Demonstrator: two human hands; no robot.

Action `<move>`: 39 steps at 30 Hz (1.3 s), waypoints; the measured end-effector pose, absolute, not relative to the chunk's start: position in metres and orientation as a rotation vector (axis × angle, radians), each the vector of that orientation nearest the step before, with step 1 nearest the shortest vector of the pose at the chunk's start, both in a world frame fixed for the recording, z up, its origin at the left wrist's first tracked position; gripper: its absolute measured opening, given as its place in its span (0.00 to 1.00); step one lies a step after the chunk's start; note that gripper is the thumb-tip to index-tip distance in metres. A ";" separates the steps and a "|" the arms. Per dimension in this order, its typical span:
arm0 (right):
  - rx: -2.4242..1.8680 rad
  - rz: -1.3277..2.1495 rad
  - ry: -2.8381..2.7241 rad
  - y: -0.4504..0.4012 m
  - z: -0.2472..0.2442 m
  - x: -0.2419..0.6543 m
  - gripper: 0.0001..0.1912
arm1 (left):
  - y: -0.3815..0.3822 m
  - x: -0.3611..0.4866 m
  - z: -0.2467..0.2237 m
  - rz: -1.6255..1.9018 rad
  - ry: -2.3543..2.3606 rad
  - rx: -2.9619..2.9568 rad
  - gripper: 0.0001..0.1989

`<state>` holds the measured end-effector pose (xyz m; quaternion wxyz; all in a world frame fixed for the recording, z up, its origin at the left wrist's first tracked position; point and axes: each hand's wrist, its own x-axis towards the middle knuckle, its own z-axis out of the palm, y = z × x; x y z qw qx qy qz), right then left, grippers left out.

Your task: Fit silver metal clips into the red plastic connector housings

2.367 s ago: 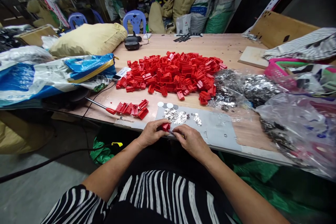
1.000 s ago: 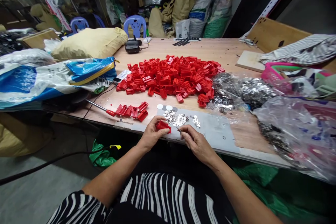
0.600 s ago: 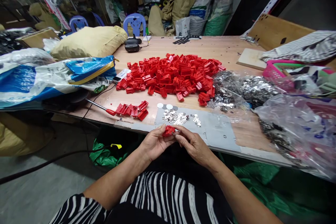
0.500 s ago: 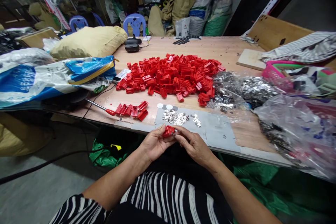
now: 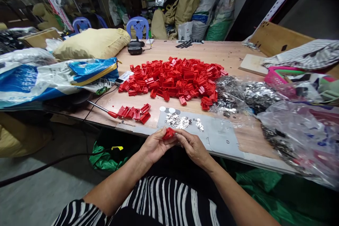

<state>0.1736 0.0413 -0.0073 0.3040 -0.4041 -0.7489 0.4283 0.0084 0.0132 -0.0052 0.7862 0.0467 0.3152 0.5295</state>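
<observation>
Just over the table's front edge, my left hand is closed around a small red plastic housing, thumb on top and fingers beneath. My right hand meets it from the right, thumb and forefinger pinched together at the housing's side. Whatever sits in that pinch is too small to make out. Beyond the hands, small silvery metal pieces lie heaped on a grey mat, with a smaller cluster beside them. Several red housings form a group to the left.
A big pile of red housings covers the table's middle. Clear bags of metal parts stand right of it, near a pink basket. On the left are a red-tipped rod, a blue-and-white sack and a tan sack.
The red housing has turned slightly in my left hand and shifted a little left. My right fingers stay pinched against it. The whole view has moved slightly.
</observation>
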 end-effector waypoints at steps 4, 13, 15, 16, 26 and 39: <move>-1.103 1.213 -1.928 0.048 -0.008 0.169 0.22 | 0.012 0.006 -0.008 1.158 0.735 0.155 0.09; -1.387 0.602 -2.162 0.098 -0.003 0.183 0.16 | 0.017 -0.029 -0.002 1.405 1.156 0.519 0.20; -1.490 0.494 -2.211 0.114 -0.001 0.184 0.18 | 0.017 -0.038 -0.002 1.468 1.224 0.624 0.23; -1.531 0.461 -2.233 0.121 -0.001 0.183 0.19 | 0.017 -0.041 -0.003 1.497 1.243 0.671 0.24; -1.524 0.507 -2.301 0.169 -0.003 0.170 0.19 | 0.010 -0.042 -0.019 1.546 1.249 0.853 0.24; -0.969 1.411 -1.895 0.051 0.023 0.152 0.19 | 0.020 -0.005 -0.013 1.481 1.213 1.267 0.25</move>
